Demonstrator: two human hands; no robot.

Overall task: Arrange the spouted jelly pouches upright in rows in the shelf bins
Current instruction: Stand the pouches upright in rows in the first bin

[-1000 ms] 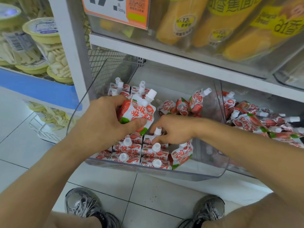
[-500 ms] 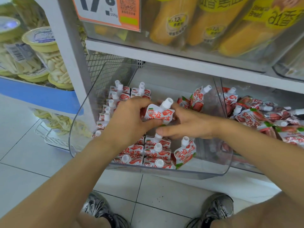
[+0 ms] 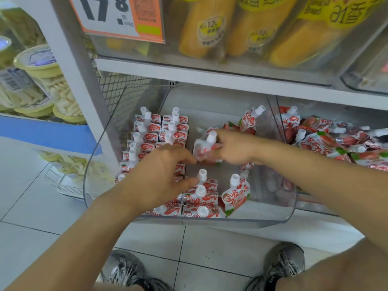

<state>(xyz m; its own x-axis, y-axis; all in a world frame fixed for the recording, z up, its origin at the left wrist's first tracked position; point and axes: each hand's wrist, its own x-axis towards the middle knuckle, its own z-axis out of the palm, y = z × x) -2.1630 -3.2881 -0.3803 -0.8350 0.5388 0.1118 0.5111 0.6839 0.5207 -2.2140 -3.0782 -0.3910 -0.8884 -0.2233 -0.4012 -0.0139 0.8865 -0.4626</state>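
Observation:
Red-and-white spouted jelly pouches stand upright in rows point(image 3: 156, 131) along the left side of a clear shelf bin point(image 3: 210, 223). More upright ones point(image 3: 200, 199) fill its front. One pouch point(image 3: 236, 195) leans at the front right, and another point(image 3: 249, 120) leans at the back. My right hand point(image 3: 236, 149) grips a pouch point(image 3: 202, 149) over the bin's middle, spout up and slightly tilted. My left hand point(image 3: 162, 175) hovers over the rows with fingers loosely curled. Its fingertips are close to that pouch's lower left corner, and it holds nothing that I can see.
A second clear bin point(image 3: 281, 131) on the right holds a jumbled heap of pouches point(image 3: 336, 143). The shelf above point(image 3: 210, 78) carries yellow packets and a price tag point(image 3: 117, 15). Snack tubs point(image 3: 42, 80) sit on the left. My shoes point(image 3: 283, 263) rest on the tiled floor below.
The pouch passed from my left hand into my right, which carried it to the right and deeper into the bin. My left hand let go and dropped toward the front rows.

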